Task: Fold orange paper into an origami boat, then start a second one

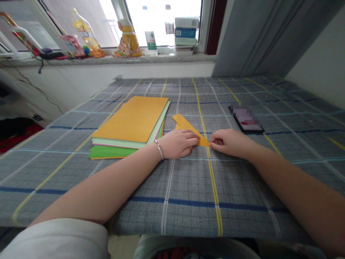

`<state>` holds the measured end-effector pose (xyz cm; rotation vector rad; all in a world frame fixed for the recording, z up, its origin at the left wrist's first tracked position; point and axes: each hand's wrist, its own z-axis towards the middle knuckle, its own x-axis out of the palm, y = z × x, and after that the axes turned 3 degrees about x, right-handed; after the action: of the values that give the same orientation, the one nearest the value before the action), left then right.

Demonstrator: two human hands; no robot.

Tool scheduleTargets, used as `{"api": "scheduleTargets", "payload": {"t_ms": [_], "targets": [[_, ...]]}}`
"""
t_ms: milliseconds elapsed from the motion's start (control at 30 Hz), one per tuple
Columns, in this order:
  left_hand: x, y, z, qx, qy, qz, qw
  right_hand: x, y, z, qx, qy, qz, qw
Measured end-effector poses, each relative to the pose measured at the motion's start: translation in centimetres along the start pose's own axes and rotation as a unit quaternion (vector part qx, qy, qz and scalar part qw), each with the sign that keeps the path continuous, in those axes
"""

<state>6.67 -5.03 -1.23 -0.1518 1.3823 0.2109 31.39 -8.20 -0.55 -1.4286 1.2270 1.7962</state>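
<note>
A folded piece of orange paper (186, 124) lies on the tablecloth in front of me, tapering to a point on its right. My left hand (180, 143), with a silver bangle on the wrist, rests on the paper with its fingers stretched out and partly covers it. At the pointed right end, my right hand (225, 142) is closed, with thumb and finger pinching the tip. Left of the folded piece sits a stack of coloured paper (132, 118), orange on top, with pale green and bright green sheets under it.
A phone (246, 118) lies on the checked tablecloth (188, 187) at the right. Beyond the table, a windowsill (161, 58) holds a bottle (87, 34), a yellow container (129, 37), a white and green tube (151, 41) and stacked boxes (185, 32). A grey curtain (258, 36) hangs at the right.
</note>
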Motion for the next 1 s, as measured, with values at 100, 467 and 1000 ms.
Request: {"api": "scheduleTargets", "payload": {"t_ms": [100,467,1000], "targets": [[0.4,-0.1,0.4,-0.039,-0.019,-0.011,0.999,0.8,0.2,0.6,0.068,-0.035,0.006,0.997],[1.5,0.4,0.8,-0.188,0.0,-0.015,0.982,2.2,0.8,1.6,0.074,-0.069,0.022,0.995],[3.3,3.3,0.9,-0.339,-0.4,-0.308,0.794,1.6,0.5,1.6,0.009,-0.146,0.067,0.987]]}}
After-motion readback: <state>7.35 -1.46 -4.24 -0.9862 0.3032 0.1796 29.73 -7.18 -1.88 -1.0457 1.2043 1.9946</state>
